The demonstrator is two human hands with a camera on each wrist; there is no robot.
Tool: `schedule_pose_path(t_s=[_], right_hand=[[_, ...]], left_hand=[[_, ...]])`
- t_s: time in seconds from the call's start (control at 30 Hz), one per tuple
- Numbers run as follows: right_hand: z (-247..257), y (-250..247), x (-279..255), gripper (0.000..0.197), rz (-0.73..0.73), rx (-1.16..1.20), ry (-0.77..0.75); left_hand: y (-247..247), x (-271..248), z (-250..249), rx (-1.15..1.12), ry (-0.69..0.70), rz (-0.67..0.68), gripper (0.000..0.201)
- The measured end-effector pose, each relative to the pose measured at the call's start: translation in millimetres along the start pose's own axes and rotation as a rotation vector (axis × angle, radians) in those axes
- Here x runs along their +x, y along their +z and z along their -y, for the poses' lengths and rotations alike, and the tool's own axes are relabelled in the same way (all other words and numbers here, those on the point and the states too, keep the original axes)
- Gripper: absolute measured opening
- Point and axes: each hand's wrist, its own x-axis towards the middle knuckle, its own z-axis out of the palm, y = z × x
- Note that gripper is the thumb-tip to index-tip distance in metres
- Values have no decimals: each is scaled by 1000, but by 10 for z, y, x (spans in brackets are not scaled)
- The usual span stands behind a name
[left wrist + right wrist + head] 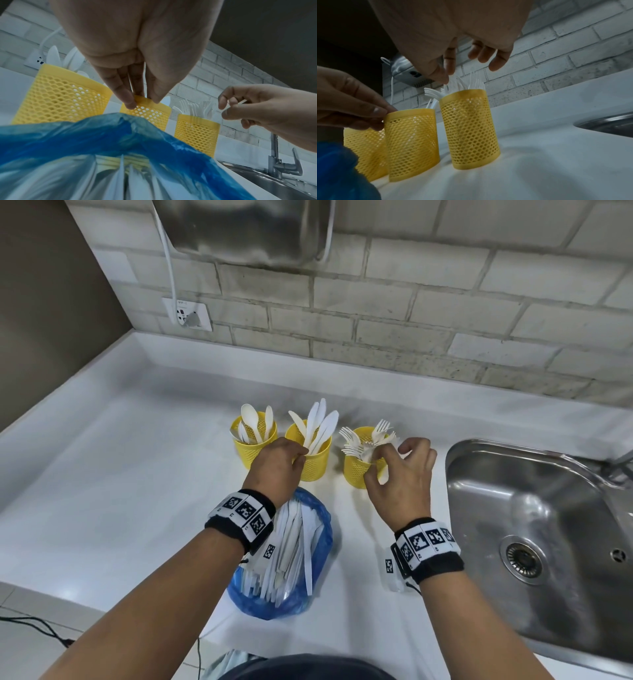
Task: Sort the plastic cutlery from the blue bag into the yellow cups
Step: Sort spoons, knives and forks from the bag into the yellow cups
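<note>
Three yellow mesh cups stand in a row on the white counter: spoon cup (245, 451), knife cup (315, 470), fork cup (356, 474). My left hand (301, 455) pinches the near rim of the knife cup (150, 113) between thumb and fingers (126, 100). Above the fork cup (469, 128), my right hand (375, 455) pinches a white fork (446, 86) with thumb and index finger, its other fingers spread. The blue bag (322, 529) lies open under my left wrist, with several white cutlery pieces inside.
A steel sink (534, 525) lies right of the cups, with its tap (278, 155) at the back. The tiled wall carries a socket (186, 314) with a white cable. The counter's front edge runs just below the bag.
</note>
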Motion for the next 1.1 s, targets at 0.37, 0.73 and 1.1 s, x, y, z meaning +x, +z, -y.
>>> schedule_pose_path(t_s=[0.37, 0.73, 1.1], right_hand=[[-79, 101, -24, 9, 148, -100, 14], [2, 123, -63, 9, 163, -46, 15], [275, -97, -169, 11, 94, 113, -7]], left_hand=[[6, 11, -27, 18, -3, 11, 22], [-44, 6, -44, 30, -14, 25, 25], [-508, -232, -112, -59, -121, 97, 12]])
